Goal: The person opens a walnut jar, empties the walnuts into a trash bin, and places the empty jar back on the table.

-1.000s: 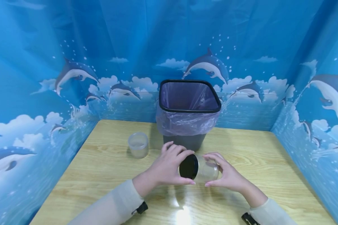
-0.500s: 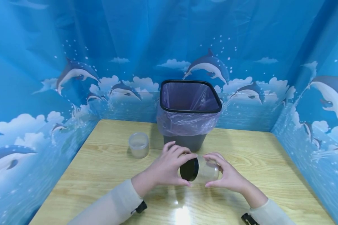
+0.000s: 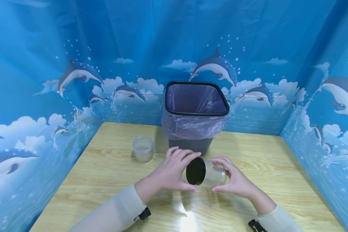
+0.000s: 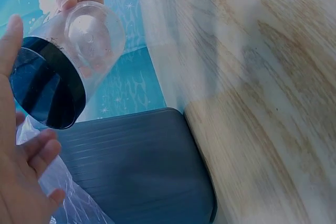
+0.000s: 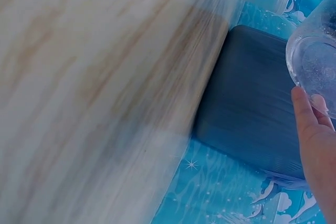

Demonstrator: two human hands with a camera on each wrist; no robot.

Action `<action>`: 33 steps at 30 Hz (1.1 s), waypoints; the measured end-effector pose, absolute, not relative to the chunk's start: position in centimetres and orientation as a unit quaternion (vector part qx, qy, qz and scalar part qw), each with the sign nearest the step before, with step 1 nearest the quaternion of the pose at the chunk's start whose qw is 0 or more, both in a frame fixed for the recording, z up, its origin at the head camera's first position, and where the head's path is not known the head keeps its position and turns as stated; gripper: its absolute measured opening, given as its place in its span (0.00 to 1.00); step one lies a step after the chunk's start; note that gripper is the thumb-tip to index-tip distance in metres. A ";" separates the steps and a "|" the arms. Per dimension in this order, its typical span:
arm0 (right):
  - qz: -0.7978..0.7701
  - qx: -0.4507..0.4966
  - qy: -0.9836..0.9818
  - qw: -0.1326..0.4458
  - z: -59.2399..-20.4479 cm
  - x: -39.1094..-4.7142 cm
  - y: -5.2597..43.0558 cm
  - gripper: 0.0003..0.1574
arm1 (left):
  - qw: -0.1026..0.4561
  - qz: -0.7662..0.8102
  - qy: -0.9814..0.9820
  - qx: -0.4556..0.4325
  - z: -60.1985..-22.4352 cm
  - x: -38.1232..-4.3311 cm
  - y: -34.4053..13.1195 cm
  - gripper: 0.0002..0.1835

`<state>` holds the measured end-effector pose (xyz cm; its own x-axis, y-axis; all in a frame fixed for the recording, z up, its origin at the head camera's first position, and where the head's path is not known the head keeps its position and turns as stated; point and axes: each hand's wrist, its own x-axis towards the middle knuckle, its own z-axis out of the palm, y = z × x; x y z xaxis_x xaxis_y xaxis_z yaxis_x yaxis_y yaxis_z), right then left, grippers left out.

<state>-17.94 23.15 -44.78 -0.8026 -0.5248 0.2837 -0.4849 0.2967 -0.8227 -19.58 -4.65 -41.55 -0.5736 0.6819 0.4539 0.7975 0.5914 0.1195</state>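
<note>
A clear jar (image 3: 215, 175) with a black lid (image 3: 195, 171) lies sideways in the air between both hands, in front of the bin. My right hand (image 3: 235, 180) holds the jar at its bottom end, thumb below and fingers above. My left hand (image 3: 175, 170) is spread around the lid; in the left wrist view its fingers (image 4: 44, 153) stand apart from the lid's edge. The lid sits on the jar's mouth. Part of the jar (image 5: 317, 59) shows at the right edge of the right wrist view, fingertips at its base.
Behind the hands stands a dark grey bin (image 3: 188, 144) with a black rim and a purple liner bag (image 3: 194, 127). A translucent cup (image 3: 143, 149) is on the wooden table (image 3: 113, 170), left of the bin. A dolphin-print curtain (image 3: 127, 48) surrounds the table's back and sides.
The left hand's fingers have loosened around the lid, and more of the lid's face shows. The jar and right hand keep nearly the same place.
</note>
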 end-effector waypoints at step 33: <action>-0.513 -0.314 0.798 0.027 -42.6 -16.9 22.2 0.54 | 0.170 -0.107 -0.863 -0.463 -42.0 -19.9 -5.3 0.52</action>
